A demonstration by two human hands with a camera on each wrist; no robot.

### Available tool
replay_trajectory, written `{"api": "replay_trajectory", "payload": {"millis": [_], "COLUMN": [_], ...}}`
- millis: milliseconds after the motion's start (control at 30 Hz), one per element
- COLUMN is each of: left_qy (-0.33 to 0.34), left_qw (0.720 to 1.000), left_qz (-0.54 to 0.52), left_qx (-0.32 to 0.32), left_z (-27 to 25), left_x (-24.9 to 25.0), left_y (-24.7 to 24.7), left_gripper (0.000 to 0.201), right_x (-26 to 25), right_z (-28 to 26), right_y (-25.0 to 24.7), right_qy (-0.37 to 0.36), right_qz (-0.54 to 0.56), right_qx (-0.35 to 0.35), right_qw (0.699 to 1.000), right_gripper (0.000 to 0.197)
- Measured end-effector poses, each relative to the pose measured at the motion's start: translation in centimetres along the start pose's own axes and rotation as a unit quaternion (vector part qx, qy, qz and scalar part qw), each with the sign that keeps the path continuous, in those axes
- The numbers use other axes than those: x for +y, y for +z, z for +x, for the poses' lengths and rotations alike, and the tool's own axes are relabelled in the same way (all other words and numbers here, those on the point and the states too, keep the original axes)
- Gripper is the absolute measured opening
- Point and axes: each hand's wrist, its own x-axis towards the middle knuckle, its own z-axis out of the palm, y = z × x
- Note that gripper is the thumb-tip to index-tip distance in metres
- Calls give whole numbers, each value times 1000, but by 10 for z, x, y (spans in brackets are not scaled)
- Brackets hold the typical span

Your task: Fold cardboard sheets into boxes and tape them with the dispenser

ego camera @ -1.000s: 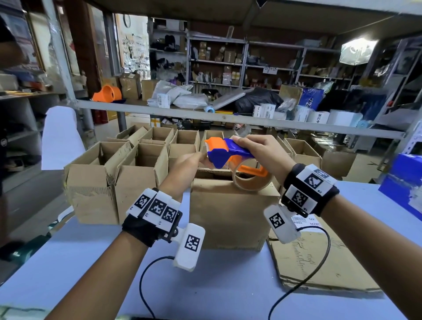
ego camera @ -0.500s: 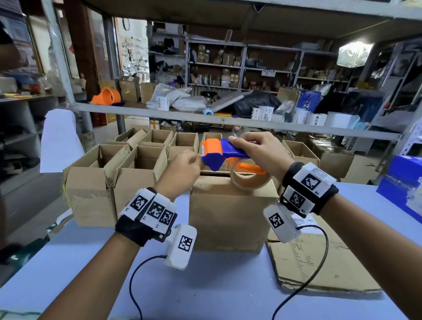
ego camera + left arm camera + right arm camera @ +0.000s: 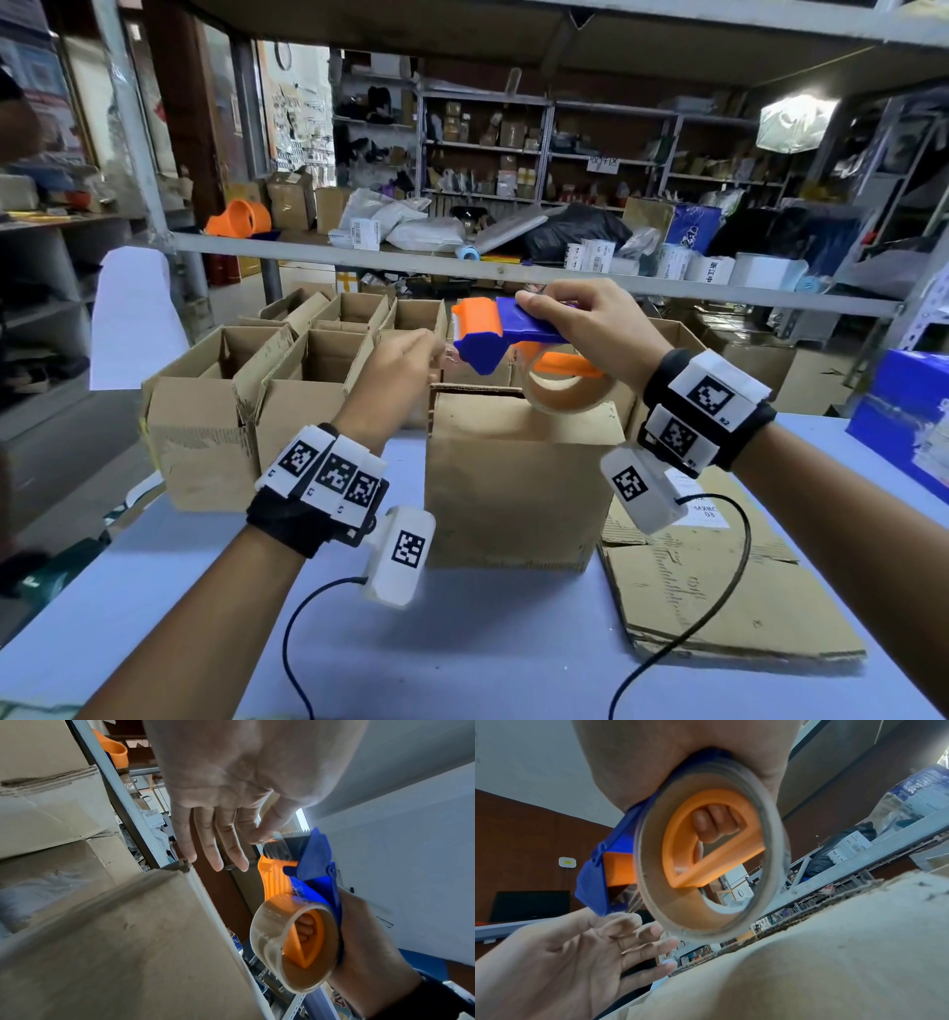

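Note:
My right hand [image 3: 580, 329] grips a blue and orange tape dispenser [image 3: 506, 334] with a roll of clear tape [image 3: 565, 395], holding it just above the back of a closed brown cardboard box [image 3: 513, 478] at the table's middle. My left hand [image 3: 436, 354] is at the dispenser's mouth. In the left wrist view, thumb and forefinger pinch the clear tape end [image 3: 275, 841] by the toothed blade, the other fingers [image 3: 213, 850] straight. In the right wrist view the roll [image 3: 711, 852] fills the middle, with the left hand [image 3: 618, 927] below it and the box top [image 3: 808, 953] underneath.
Several open-topped cardboard boxes [image 3: 318, 370] stand in rows behind and left of the middle box. Flat cardboard sheets [image 3: 719, 591] lie on the blue table [image 3: 488, 658] at the right. A blue box [image 3: 904, 411] sits at the far right. A metal shelf rail [image 3: 513, 277] crosses overhead.
The left hand has drawn slightly left from under the dispenser's mouth, with a short stretch of tape now between them. The dispenser has stayed over the box.

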Motion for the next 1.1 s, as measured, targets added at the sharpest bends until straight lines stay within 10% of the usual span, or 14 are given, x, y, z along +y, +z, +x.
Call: {"api": "replay_trajectory", "payload": {"millis": [633,1100], "left_qy": [66,22], "left_qw": [995,997], "left_qz": [67,70], "left_qx": [38,-12], "left_z": [-10,-31], "left_x": [-12,-47], "left_y": [-35,2], "left_gripper": [34,52], "right_x": [11,33], "right_z": [1,-5], "right_y": [-20,-12], "right_qy": [-9,93], "right_qz": [-63,117], "right_qx": [18,37], "right_qw": [998,988], "right_gripper": [44,42]}}
